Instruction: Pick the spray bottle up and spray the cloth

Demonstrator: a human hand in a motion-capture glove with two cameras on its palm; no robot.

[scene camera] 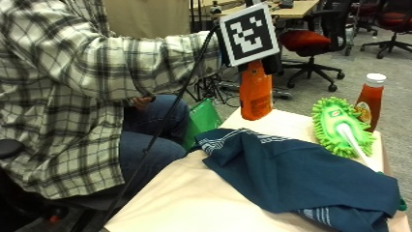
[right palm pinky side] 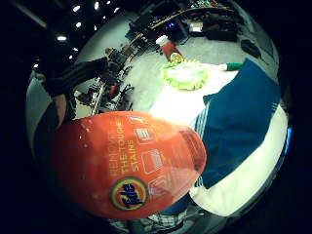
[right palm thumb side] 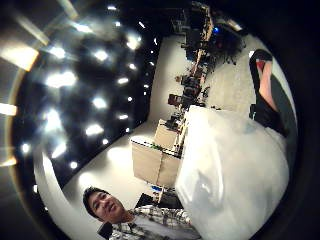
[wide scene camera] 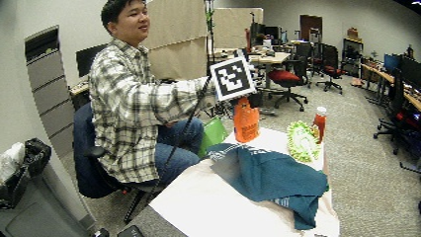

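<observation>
One orange spray bottle (scene camera: 256,94) is standing upright at the far left corner of the table (scene camera: 193,198), its base sitting on or just above the white tabletop; contact with the surface is not resolvable. The gloved right hand (scene camera: 273,62) is sitting at the bottle's top, mostly hidden behind the marker in the outside view, so I cannot tell how far the fingers are curling or whether they are actually gripping the neck. In the little finger side palm view the bottle's orange body (right palm pinky side: 127,163) is filling much of the picture, label facing the camera, so the palm is close to it. In the thumb side palm view a white shape (right palm thumb side: 232,175) is taking up a large part of the picture; what it is cannot be made out. The dark blue cloth (scene camera: 302,176) with white stripes along one edge is lying crumpled across the middle and right of the table, its near right corner hanging over the edge. The cloth's nearest fold is lying just in front of the bottle, not clearly touching it. A green fluffy duster head (scene camera: 340,126) is lying at the far right, beside the cloth, and a red sauce bottle (scene camera: 370,101) with a white cap is standing upright just behind the duster. The person's plaid sleeve (scene camera: 161,58) is reaching from the left toward the bottle.
</observation>
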